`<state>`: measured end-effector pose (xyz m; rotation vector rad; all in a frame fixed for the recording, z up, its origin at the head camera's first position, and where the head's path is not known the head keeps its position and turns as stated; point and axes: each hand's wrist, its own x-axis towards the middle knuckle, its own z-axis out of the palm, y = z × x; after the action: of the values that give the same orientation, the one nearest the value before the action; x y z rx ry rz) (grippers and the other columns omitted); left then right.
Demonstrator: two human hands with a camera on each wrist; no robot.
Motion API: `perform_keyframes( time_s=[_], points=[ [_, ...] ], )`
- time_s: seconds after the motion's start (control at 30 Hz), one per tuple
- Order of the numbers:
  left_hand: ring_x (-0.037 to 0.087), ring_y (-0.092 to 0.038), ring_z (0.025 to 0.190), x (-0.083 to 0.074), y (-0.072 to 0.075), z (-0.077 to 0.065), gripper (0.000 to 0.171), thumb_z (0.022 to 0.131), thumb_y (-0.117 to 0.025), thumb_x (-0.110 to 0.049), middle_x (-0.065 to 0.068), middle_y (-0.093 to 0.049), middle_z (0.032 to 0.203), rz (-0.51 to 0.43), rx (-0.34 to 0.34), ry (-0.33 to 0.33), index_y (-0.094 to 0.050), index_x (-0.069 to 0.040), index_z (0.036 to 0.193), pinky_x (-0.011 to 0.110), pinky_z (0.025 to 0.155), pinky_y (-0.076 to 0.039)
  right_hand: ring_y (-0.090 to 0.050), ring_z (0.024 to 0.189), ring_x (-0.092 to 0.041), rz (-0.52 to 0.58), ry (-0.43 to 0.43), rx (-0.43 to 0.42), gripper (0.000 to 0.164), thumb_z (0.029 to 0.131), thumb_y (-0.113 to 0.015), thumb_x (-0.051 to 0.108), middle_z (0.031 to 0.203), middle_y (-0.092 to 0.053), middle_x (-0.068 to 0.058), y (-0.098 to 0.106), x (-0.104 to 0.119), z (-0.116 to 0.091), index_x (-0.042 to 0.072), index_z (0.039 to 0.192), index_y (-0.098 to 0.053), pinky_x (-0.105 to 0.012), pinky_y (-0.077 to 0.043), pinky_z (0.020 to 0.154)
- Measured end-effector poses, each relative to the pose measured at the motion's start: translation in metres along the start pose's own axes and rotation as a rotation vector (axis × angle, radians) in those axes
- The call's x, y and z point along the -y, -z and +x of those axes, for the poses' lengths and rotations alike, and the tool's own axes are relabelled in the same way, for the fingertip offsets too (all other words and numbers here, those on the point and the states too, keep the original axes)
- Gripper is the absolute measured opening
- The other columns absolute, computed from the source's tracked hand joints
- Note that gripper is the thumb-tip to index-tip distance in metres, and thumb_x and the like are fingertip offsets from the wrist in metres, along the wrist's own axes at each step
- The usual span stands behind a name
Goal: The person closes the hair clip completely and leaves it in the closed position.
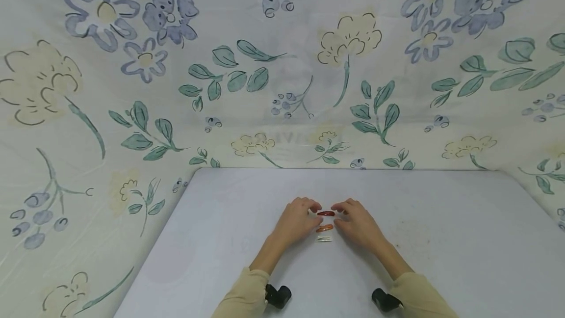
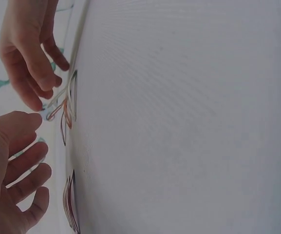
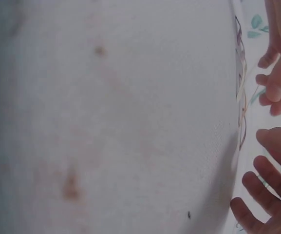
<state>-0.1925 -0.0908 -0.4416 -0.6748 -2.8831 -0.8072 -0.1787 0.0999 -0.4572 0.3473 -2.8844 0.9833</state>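
A dark red hair clip [image 1: 326, 213] lies on the white table between my two hands. Just nearer to me are an orange hair clip [image 1: 324, 228] and a small pale clip [image 1: 323, 239]. My left hand [image 1: 301, 217] is at the left ends of the clips, with fingers loosely bent and nothing in them. On the other side, my right hand [image 1: 356, 222] mirrors it, its thumb and fingers spread apart. In the left wrist view, thin looped clips [image 2: 68, 109] appear edge-on near both hands, and a separate dark clip [image 2: 70, 204] lies lower down.
The white table [image 1: 212, 259] ends at a far edge against a floral cloth [image 1: 291, 63] hung behind and at the sides. Small brown specks [image 1: 412, 234] mark the tabletop to the right. Black wrist devices [image 1: 279, 297] sit at both sleeve cuffs.
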Motion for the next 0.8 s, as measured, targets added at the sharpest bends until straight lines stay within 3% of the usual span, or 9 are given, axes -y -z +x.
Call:
perform_keyframes(
  time_s=[0.4,0.8],
  points=[
    [0.018,-0.058,0.098,0.0,0.0,-0.009,0.025,0.087,-0.073,-0.026,-0.002,-0.068,0.099,-0.035,0.055,0.015,-0.072,-0.014,0.109,0.036,0.085,-0.048,-0.061,0.106,-0.023,0.048,0.025,-0.011,0.03,0.083,-0.076,0.006,0.109,-0.067,-0.003,-0.006,0.008,-0.006,0.011,0.111,-0.07,-0.043,-0.05,0.094],
    [0.017,-0.062,0.09,0.003,-0.003,-0.011,0.02,0.084,-0.076,-0.029,-0.003,-0.07,0.09,0.051,0.045,-0.084,-0.076,-0.013,0.095,0.034,0.078,-0.05,-0.062,0.099,-0.025,-0.009,0.107,-0.032,0.026,0.081,-0.077,0.006,0.101,-0.07,-0.005,-0.011,0.007,-0.008,0.009,0.107,-0.072,-0.047,-0.049,0.089]
  ],
)
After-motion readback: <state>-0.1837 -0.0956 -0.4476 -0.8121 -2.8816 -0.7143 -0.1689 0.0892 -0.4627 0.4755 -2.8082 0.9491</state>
